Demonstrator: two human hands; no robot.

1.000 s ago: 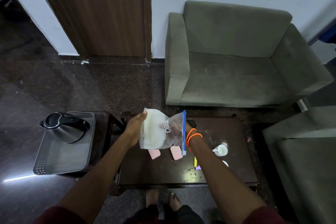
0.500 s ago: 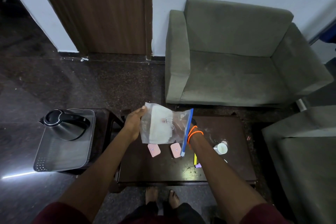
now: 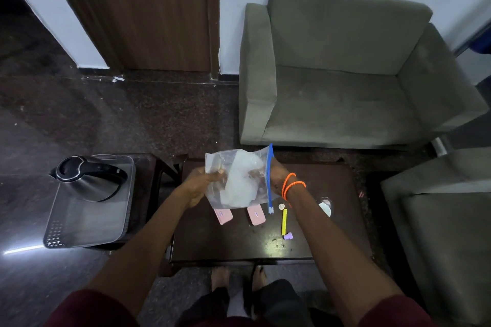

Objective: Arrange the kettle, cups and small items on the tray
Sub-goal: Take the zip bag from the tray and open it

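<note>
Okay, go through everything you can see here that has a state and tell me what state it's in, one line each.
Zip bag: held up over the table in both hands, white contents inside.
Left hand: gripping the bag's left edge.
Right hand: at the blue zip strip.
Kettle: upright on the tray, lid shut.
Tray: holds only the kettle.
Cup: on the table, off the tray.
Two pink packets: flat on the table.
Door: shut.
</note>
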